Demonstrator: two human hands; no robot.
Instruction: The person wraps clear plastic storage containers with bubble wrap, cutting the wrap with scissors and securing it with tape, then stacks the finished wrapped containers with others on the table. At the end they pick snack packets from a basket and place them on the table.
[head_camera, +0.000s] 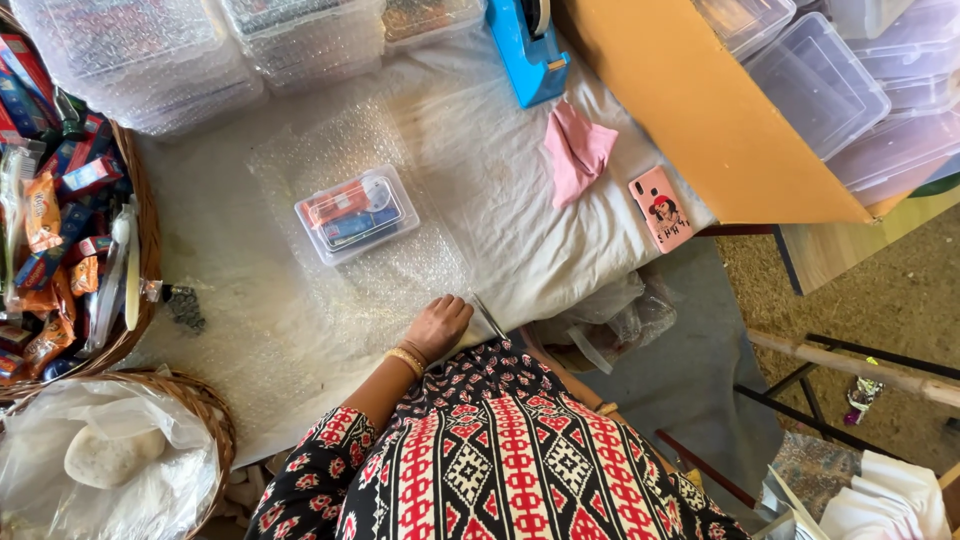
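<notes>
My left hand (437, 325), with a gold bangle at the wrist, rests at the near edge of the table, its fingers curled on the near edge of a clear bubble wrap sheet (400, 270). On that sheet lies a small clear plastic box (356, 213) with orange and blue items inside. A thin grey strip (490, 318) pokes out just right of the hand; I cannot tell what it is. My right hand is out of view, and my patterned red, black and white clothing (490, 450) fills the bottom of the frame.
A blue tape dispenser (527, 45), a pink cloth (575, 150) and a pink-cased phone (661, 208) lie on the white table cover. Wicker baskets (150, 230) of packets stand at left. Stacked clear boxes (820, 85) sit in a cardboard carton at right, wrapped boxes (130, 55) at the back.
</notes>
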